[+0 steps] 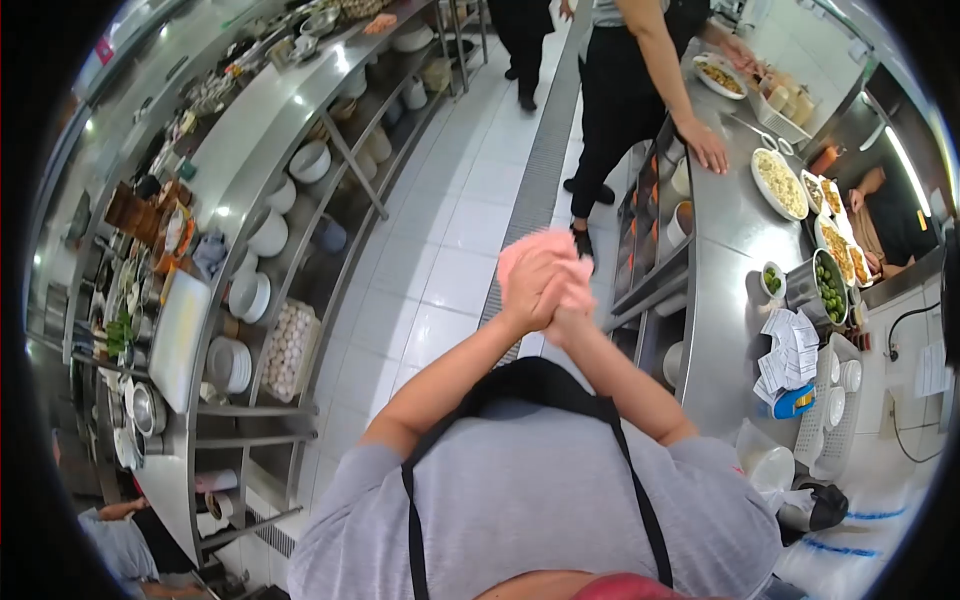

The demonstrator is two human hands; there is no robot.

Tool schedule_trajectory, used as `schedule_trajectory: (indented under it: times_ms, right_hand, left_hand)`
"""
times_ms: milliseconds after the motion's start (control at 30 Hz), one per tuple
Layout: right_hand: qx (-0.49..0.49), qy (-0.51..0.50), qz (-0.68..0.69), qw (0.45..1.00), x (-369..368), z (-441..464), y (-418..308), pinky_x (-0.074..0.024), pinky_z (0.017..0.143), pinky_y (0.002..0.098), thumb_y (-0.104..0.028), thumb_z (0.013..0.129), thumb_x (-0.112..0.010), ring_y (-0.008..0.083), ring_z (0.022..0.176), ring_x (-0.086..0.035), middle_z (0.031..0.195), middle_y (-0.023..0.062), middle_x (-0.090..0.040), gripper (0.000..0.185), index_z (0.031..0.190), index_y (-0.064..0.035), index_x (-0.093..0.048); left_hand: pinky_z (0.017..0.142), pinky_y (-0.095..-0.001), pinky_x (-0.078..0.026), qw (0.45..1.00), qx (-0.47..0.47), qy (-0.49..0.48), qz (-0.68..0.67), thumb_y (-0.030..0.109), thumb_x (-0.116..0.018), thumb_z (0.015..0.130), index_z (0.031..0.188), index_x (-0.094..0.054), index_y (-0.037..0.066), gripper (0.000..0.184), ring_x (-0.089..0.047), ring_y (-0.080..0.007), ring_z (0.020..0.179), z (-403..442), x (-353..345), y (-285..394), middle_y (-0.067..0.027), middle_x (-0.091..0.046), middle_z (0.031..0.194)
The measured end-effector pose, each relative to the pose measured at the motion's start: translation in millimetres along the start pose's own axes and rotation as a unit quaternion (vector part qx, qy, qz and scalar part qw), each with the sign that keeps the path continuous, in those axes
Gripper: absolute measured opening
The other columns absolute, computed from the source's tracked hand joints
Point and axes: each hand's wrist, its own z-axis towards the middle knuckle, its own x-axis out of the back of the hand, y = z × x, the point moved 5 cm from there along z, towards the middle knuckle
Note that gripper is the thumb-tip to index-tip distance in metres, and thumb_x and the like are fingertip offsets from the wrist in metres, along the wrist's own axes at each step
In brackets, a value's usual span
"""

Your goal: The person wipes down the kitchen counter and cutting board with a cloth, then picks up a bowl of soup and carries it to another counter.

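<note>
In front of my chest I hold a crumpled pink cloth with both hands pressed together around it. My left hand lies over the cloth with its fingers closed. Against it, lower and to the right, is my right hand, also closed; part of its fingers is hidden behind the left hand and the cloth. The cloth bunches out above and to the right of my knuckles, over the tiled floor.
A steel counter on the right bears a rice platter, a pot of green limes and paper slips. Another person's hand rests on it. Left shelves hold bowls and eggs. A drain grate crosses the floor.
</note>
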Motion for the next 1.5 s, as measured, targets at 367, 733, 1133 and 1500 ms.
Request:
schedule_trajectory:
  times_ms: [367,733,1133,1500]
  right_hand:
    - [0.299,0.103,-0.653,0.688,-45.0,-32.5,-54.8,-0.0262,0.099,0.0329,-0.021,0.084,-0.051,0.0242,0.123,-0.031,0.131,0.0152,-0.035,0.048,0.126,-0.0028,-0.038]
    - [0.363,0.298,-0.394,0.790,-28.0,-89.7,-184.2,-0.0447,0.063,0.0290,-0.017,0.081,-0.043,0.0209,0.064,-0.055,0.074,0.0126,-0.059,0.020,0.078,0.0003,-0.053]
    - [-0.032,0.328,-0.920,0.210,-9.1,-186.5,-247.8,-0.0372,0.090,0.0418,-0.026,0.077,-0.061,0.0369,0.112,-0.042,0.122,0.0172,-0.046,0.034,0.106,-0.0090,-0.057]
    - [0.180,-0.096,-0.863,0.462,-85.8,17.6,-67.0,-0.0394,0.086,0.0395,-0.015,0.072,-0.065,0.0342,0.099,-0.050,0.112,0.0180,-0.051,0.028,0.096,-0.0034,-0.059]
  left_hand:
    - [0.072,-0.0306,-0.048,0.752,0.546,0.018,-0.367,0.027,-0.038,0.089,0.111,-0.046,0.001,0.035,-0.056,-0.0196,0.089,-33.9,-43.8,-38.8,-0.0093,-0.053,0.101]
    - [0.093,-0.0313,-0.036,0.781,0.323,-0.306,-0.438,0.008,-0.048,0.086,0.134,-0.025,0.004,0.053,-0.042,-0.0244,0.117,-4.3,-30.3,43.3,-0.0138,-0.039,0.130]
    - [0.072,-0.0243,-0.044,0.748,0.554,0.102,-0.351,0.018,-0.051,0.085,0.107,-0.052,0.006,0.025,-0.054,-0.0114,0.083,-72.6,82.6,-66.4,-0.0038,-0.057,0.100]
    - [0.070,-0.0207,-0.046,0.727,0.573,0.113,-0.361,0.018,-0.051,0.087,0.105,-0.054,0.006,0.022,-0.056,-0.0080,0.081,-114.7,100.3,-39.0,-0.0035,-0.058,0.099]
